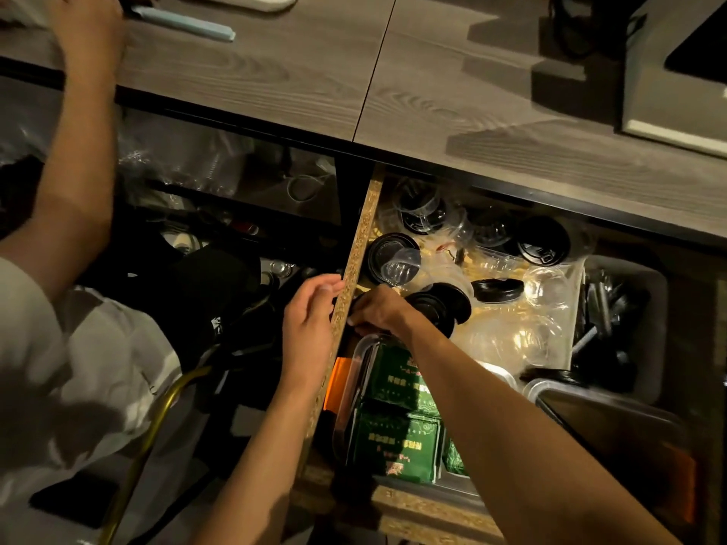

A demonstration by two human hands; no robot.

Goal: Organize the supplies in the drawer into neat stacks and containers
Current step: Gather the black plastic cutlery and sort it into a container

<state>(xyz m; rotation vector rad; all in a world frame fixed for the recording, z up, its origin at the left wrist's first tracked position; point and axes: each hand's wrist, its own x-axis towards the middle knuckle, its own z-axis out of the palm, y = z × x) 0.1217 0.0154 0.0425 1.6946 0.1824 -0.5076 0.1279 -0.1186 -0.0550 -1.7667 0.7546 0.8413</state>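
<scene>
Below, right hand (377,308) gripping black lid (436,308), left hand (310,320) on drawer wall (356,253)

Green packets (397,442) in the drawer (356,245), near its front edge, carry gold printed characters; too blurred to read. No other text, number or brand legible anywhere.

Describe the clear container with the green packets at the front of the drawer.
The clear container looks like transparent plastic with rounded corners, lidless, sitting at the drawer's front-left corner. Green packets with printed labels stand packed inside it. The right hand is at its far rim, though contact is unclear; the forearm crosses over it.
</scene>
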